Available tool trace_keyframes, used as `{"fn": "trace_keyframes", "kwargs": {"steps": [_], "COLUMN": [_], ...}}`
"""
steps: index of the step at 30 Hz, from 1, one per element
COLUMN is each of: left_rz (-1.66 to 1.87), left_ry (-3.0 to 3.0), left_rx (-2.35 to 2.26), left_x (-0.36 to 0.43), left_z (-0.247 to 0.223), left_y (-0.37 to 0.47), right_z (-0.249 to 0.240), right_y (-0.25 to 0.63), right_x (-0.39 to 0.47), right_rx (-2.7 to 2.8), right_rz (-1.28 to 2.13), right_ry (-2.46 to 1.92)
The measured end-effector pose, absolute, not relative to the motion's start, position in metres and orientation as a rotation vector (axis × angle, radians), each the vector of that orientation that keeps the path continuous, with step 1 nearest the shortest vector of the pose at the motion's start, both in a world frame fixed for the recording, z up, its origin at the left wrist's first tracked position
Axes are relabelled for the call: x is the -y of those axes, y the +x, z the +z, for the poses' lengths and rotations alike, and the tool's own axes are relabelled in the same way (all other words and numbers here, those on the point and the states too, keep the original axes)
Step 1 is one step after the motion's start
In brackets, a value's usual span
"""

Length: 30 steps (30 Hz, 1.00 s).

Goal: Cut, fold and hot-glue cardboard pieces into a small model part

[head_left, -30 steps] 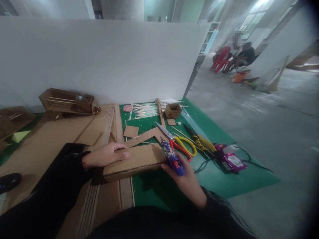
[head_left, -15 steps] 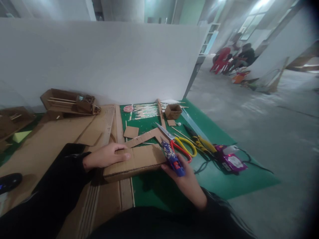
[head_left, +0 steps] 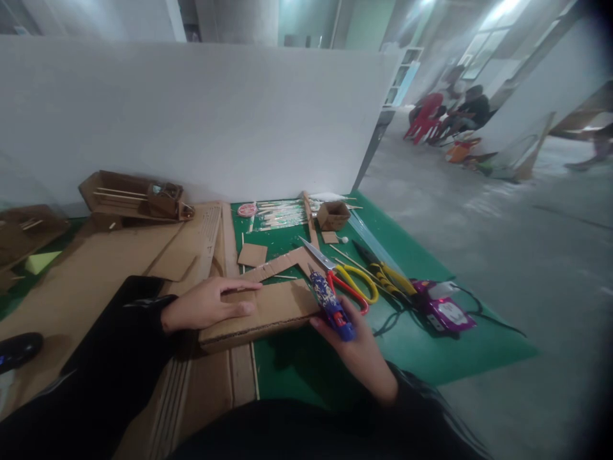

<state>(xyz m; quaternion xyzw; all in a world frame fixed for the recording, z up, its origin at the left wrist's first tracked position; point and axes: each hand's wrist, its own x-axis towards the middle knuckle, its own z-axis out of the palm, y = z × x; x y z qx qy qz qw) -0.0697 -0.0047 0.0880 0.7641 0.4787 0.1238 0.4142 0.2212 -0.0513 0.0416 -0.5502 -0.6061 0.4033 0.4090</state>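
A long, low cardboard box (head_left: 282,300) lies in front of me, tilted slightly up to the right. On its left end my left hand (head_left: 211,303) rests flat, index finger stretched and thumb apart. At the other end, my right hand (head_left: 357,338) is wrapped round a blue speckled glue gun (head_left: 328,300), its nozzle pointing up and away; the fingers also touch the box's right end. Just beyond the glue gun are scissors (head_left: 352,278) with red and yellow handles. An angled cardboard strip (head_left: 278,265) lies behind the box.
Pliers (head_left: 383,275) and a purple packet (head_left: 443,310) lie on the green mat (head_left: 479,351) at right. Wooden sticks (head_left: 282,214) and a small cardboard box (head_left: 333,216) are farther back. A cardboard assembly (head_left: 134,195) stands left, before a white partition (head_left: 191,115). People (head_left: 472,105) sit far off.
My left hand has loosened on the box: its index finger now stretches farther right and the thumb has parted from it. My right hand and the glue gun have stayed almost still.
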Motion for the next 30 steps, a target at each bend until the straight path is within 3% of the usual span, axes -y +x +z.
{"fn": "trace_keyframes", "kwargs": {"steps": [30], "left_rz": [0.322], "left_ry": [1.880], "left_rx": [-1.225], "left_x": [0.0077], "left_z": [0.0880], "left_y": [-0.0712], "right_z": [0.0424], "right_y": [0.2231], "right_x": [0.0520], "right_rx": [1.570], "right_rz": [0.990], "right_ry": [-1.368]}}
